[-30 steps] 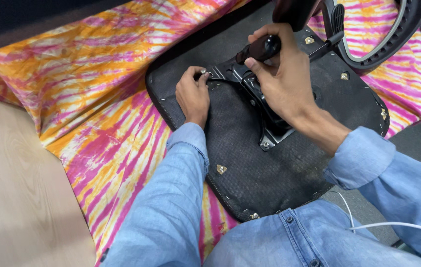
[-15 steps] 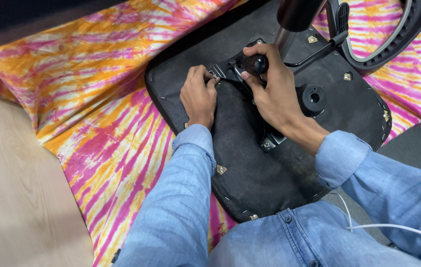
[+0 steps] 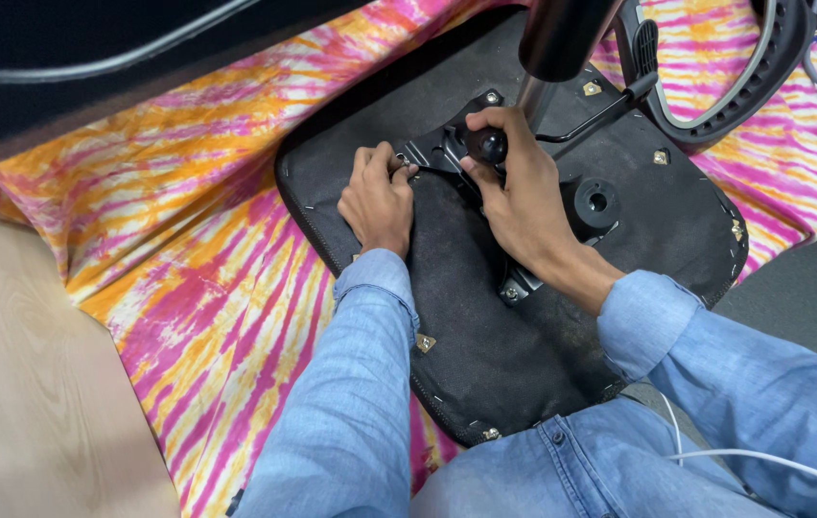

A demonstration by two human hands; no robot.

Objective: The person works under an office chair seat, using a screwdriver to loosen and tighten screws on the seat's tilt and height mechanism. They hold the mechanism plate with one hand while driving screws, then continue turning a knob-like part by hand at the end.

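Observation:
An upturned black chair seat [image 3: 485,345] lies on a pink and orange tie-dye cloth [image 3: 188,249]. A black metal mechanism plate [image 3: 442,149] is bolted to its underside, with a dark cylinder column [image 3: 562,38] rising from it. My right hand [image 3: 519,197] grips a round black knob [image 3: 490,144] on the plate. My left hand [image 3: 380,197] rests on the seat fabric, its fingertips pinching something small at the plate's left corner; what it is stays hidden.
A black lever rod [image 3: 600,115] runs right from the mechanism. A round black socket [image 3: 596,201] sits on the seat. A black chair armrest or frame [image 3: 725,86] lies at top right. Pale wooden floor [image 3: 25,384] is at left. A white cable [image 3: 773,459] crosses my lap.
The view has shifted so the seat sits lower in frame. My right hand slid from the lever area onto the round knob. My left hand stayed at the plate's left corner.

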